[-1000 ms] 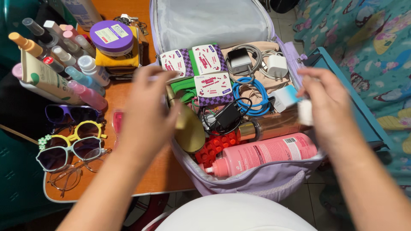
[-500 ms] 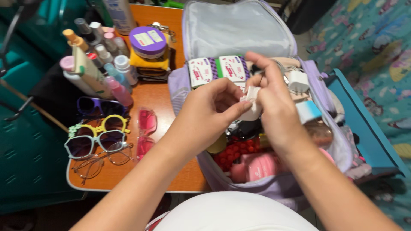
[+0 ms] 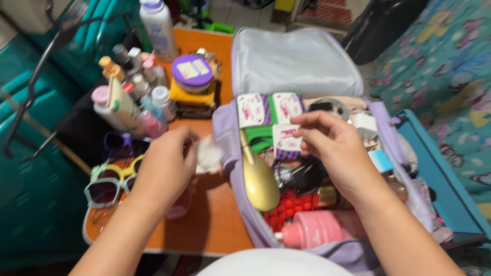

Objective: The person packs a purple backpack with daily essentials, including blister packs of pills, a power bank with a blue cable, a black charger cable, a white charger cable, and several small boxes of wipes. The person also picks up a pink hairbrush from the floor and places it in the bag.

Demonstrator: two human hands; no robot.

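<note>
Hands working at the open bag's left edge

The left hand is pinching a white wad over bare table, just outside the bag. The right hand, fingers curled, gripping nothing visible, is hovering over packets in the crowded bag.

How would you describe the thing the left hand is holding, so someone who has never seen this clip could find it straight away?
Start at the open lilac bag on the orange table. Just off the bag's left edge, over the table, the left hand pinches a small crumpled white wad. It is the only plain white, shapeless thing there; the bottles and sunglasses nearby are coloured and rigid.
</note>
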